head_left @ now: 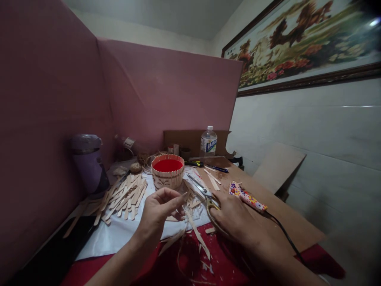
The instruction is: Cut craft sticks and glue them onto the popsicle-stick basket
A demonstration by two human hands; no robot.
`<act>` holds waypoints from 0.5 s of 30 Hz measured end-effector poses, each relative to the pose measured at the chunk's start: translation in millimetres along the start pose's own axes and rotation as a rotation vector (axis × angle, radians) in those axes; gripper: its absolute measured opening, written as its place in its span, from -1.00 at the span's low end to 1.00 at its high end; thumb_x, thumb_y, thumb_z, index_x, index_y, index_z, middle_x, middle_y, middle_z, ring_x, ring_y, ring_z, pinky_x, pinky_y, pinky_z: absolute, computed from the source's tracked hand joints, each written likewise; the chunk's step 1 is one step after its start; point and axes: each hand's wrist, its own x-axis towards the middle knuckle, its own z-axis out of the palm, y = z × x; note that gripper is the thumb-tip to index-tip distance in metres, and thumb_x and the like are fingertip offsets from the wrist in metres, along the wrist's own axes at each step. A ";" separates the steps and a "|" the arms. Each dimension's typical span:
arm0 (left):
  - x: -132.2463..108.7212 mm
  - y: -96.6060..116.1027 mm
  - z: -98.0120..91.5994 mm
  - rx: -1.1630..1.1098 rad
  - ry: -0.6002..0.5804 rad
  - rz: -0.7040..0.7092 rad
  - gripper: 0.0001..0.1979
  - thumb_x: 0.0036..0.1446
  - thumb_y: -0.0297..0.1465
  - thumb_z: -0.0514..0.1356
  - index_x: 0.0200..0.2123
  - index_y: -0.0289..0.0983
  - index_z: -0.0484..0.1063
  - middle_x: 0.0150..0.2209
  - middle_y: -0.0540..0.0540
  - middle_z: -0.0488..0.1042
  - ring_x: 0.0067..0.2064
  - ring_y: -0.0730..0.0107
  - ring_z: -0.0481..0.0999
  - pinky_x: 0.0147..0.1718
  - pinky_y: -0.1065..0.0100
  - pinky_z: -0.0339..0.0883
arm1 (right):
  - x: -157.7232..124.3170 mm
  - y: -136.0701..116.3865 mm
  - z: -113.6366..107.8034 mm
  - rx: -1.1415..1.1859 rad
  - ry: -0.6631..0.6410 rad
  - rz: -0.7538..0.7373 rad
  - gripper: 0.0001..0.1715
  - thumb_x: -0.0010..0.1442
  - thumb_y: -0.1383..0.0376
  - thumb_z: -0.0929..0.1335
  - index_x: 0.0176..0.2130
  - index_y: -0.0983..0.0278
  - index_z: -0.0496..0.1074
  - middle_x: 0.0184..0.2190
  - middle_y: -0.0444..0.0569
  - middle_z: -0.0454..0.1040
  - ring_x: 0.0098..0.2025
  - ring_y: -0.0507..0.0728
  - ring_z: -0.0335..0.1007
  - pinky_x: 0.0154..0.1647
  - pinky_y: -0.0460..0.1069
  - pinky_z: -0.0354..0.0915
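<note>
My right hand (230,212) grips a pair of scissors (205,191) by the handles, with the blades pointing up and left and slightly apart. To its left, my left hand (165,204) is closed in a pinch, thumb against fingers. What it pinches, if anything, is too small to make out. Just behind my left hand stands a round basket-like pot (167,180) with a wall of pale wooden sticks, dark markings and a red inside. Cut wooden slivers (198,234) and shavings lie below and between both hands.
Many craft sticks (127,196) are heaped at left near a purple tumbler (91,167). A twine ball (136,168), a box cutter (194,163) and a plastic bottle (208,143) stand or lie behind. A flower-patterned glue gun (247,196) with a black cord lies at right.
</note>
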 end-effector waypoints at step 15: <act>-4.4 -0.8 4.2 0.107 0.070 0.295 -0.89 -0.15 -0.52 0.27 -0.58 -0.31 0.37 -0.56 0.03 0.39 -0.55 0.51 0.39 -0.55 0.43 0.31 | 11.5 -34.4 19.1 0.371 -0.029 -0.263 -0.67 0.29 0.20 0.14 -0.36 0.30 0.34 -0.46 -0.07 0.39 -0.40 0.04 0.29 -0.39 -0.08 0.16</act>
